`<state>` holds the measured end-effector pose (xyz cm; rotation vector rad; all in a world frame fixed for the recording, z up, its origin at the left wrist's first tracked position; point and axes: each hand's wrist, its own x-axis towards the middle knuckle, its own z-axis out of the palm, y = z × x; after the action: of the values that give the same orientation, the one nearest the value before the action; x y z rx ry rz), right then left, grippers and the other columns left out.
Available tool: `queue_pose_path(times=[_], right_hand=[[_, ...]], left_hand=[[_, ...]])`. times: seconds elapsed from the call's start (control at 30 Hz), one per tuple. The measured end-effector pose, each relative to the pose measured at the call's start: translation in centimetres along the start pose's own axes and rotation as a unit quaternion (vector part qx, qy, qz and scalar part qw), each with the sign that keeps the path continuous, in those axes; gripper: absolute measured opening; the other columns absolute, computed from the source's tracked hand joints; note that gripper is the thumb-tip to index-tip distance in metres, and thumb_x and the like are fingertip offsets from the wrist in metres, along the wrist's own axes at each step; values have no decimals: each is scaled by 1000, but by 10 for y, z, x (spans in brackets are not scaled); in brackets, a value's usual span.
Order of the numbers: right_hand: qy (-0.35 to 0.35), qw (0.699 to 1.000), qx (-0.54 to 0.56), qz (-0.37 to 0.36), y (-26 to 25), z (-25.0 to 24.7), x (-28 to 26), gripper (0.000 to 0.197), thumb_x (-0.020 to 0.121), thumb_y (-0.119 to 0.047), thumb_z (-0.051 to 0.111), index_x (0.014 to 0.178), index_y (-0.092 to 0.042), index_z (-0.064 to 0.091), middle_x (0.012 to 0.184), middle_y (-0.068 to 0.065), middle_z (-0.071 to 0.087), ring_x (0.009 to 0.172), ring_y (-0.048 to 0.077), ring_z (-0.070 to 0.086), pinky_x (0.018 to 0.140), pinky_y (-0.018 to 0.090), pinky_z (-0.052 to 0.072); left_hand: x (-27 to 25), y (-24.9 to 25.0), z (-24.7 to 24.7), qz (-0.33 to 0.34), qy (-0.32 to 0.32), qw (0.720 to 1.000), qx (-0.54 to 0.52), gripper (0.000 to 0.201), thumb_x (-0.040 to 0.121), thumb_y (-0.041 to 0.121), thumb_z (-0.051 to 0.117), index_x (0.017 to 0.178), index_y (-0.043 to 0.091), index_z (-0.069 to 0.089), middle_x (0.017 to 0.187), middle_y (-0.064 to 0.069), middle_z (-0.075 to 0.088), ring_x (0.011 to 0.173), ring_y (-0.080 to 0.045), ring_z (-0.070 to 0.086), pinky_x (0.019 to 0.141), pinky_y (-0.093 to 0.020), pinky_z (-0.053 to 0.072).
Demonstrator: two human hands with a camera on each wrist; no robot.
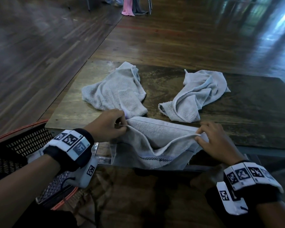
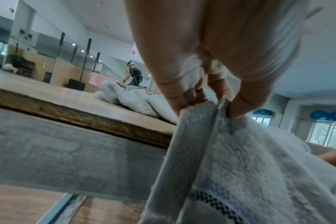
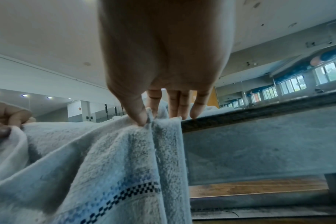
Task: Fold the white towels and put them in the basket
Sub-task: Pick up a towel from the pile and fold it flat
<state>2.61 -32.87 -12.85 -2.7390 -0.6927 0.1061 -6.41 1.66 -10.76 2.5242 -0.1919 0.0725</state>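
A white towel (image 1: pixel 156 145) with a blue checked band lies over the table's near edge, half hanging down. My left hand (image 1: pixel 120 125) pinches its left corner (image 2: pixel 222 109) between thumb and fingers. My right hand (image 1: pixel 200 135) pinches the right corner (image 3: pixel 149 119), its other fingers resting on the towel's edge. Two more white towels lie crumpled on the table: one (image 1: pixel 115 89) at the far left, one (image 1: pixel 196 97) at the far right. A black mesh basket (image 1: pixel 20 148) with an orange rim stands low at my left, partly hidden by my left forearm.
The wooden table (image 1: pixel 253 112) is dark and worn, its near edge (image 3: pixel 259 118) just under my hands. Wooden floor surrounds it. Pink and grey cloths (image 1: pixel 132 7) hang far behind. A person (image 2: pixel 133 75) stands at another table in the left wrist view.
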Motion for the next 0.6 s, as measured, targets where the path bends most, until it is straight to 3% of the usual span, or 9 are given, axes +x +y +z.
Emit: queue_pose_path(times=[0.1, 0.27, 0.4, 0.5, 0.6], right_hand=[[-14, 1000, 12, 0, 8, -3, -4, 8, 84, -21, 66, 89, -18, 62, 117, 6, 58, 118, 26, 47, 94, 42, 39], [14, 999, 48, -13, 16, -1, -15, 11, 77, -5, 71, 84, -13, 67, 97, 7, 58, 98, 27, 50, 81, 30, 34], [20, 997, 80, -7, 21, -2, -15, 14, 76, 1, 70, 79, -13, 67, 91, 9, 59, 91, 26, 52, 78, 29, 35], [23, 996, 86, -14, 19, -4, -13, 14, 77, 2, 69, 77, -12, 66, 86, 9, 59, 84, 26, 54, 74, 31, 38], [25, 995, 88, -27, 15, -6, -11, 17, 79, 1, 66, 78, -16, 63, 83, 3, 53, 75, 18, 52, 66, 24, 36]], left_hand=[[-1, 4, 0, -11, -22, 999, -29, 10, 77, 12, 69, 75, 16, 60, 77, 8, 59, 67, -5, 53, 61, -15, 40], [-2, 4, 0, -40, -145, 988, -30, 5, 78, 12, 68, 79, 13, 63, 85, -7, 65, 65, -13, 54, 62, -26, 45], [-3, 2, 2, -48, -196, 978, -53, 9, 80, 11, 67, 77, 17, 60, 67, 16, 62, 56, -3, 50, 53, -13, 38], [-5, 2, 8, -18, -157, 987, -32, 10, 79, 12, 67, 77, 18, 60, 80, 13, 65, 67, -2, 56, 60, -13, 42], [-6, 4, 17, 11, -97, 995, 5, 12, 78, 12, 67, 78, 19, 58, 84, 7, 60, 74, -3, 52, 65, -21, 41]])
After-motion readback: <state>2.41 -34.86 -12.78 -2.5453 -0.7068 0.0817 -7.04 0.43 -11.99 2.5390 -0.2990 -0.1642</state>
